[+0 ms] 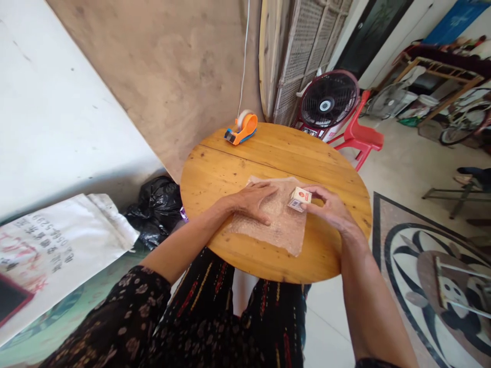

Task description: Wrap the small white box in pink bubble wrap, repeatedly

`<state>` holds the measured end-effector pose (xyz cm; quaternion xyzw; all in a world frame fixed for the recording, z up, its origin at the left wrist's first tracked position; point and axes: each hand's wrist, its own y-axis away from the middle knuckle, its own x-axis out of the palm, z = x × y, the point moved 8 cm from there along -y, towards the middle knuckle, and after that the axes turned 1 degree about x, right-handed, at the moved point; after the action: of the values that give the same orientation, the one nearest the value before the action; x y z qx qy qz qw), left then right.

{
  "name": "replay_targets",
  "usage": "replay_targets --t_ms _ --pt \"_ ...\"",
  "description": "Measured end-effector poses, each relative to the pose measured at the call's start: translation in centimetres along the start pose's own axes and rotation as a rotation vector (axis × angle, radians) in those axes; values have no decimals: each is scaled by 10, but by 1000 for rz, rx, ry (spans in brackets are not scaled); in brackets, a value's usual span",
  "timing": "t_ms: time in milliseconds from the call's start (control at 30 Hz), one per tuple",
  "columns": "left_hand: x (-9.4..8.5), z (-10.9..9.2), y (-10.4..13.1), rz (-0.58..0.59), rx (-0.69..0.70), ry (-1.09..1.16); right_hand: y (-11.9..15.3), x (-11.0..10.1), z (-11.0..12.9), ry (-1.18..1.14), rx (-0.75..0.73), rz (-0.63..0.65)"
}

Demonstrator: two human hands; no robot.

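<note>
A sheet of bubble wrap (284, 232) lies spread on the round wooden table (326, 263). My left hand (253, 203) rests flat on the sheet's left part, its fingers apart and holding nothing. At the sheet's right edge is a small white box (299, 199) with a red mark on its top and printing on its side. My right hand (330, 207) grips this box from the right, between thumb and fingers. Some of those fingers are hidden behind the box.
An orange tape dispenser (243, 128) stands at the table's far edge, by a wooden board wall. Behind the table on the right are a fan (329, 99) and a red plastic chair (360, 134). Black plastic bags (157, 209) and a white sack (65, 250) lie to the left.
</note>
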<state>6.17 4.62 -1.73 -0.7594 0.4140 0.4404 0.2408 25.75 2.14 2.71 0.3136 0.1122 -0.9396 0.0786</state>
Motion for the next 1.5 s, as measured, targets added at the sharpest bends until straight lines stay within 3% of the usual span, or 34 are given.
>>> replay_targets --t_ms 267,433,533,633,733,767,867,967,1067,1133,1333,1500 --pt "1 0 -2 -7 25 -20 52 -56 -33 158 195 -284" --pt "-1 -4 0 42 -14 -19 63 -63 -49 322 344 -240" --pt "-1 -3 1 54 -18 -20 60 -66 -39 461 270 -245" --pt "0 -1 0 27 6 -26 60 -64 -6 495 83 -335" --pt "0 -1 -1 2 31 -31 66 -53 41 404 -87 -470" --pt "0 -2 -1 5 34 -28 65 -43 58 373 -142 -449" --pt "0 -4 1 18 23 -24 57 5 99 322 -278 -226" --pt "0 -3 2 11 -4 -38 45 48 118 320 -344 -46" --pt "-1 -3 2 -33 8 -45 28 77 110 402 -308 84" --pt "-2 -3 2 -52 23 -31 13 85 95 450 -256 104" --pt "-5 -3 1 -66 54 8 -19 84 51 457 -162 50" --pt "-1 1 0 -62 86 -38 -25 78 24 651 -55 -18"
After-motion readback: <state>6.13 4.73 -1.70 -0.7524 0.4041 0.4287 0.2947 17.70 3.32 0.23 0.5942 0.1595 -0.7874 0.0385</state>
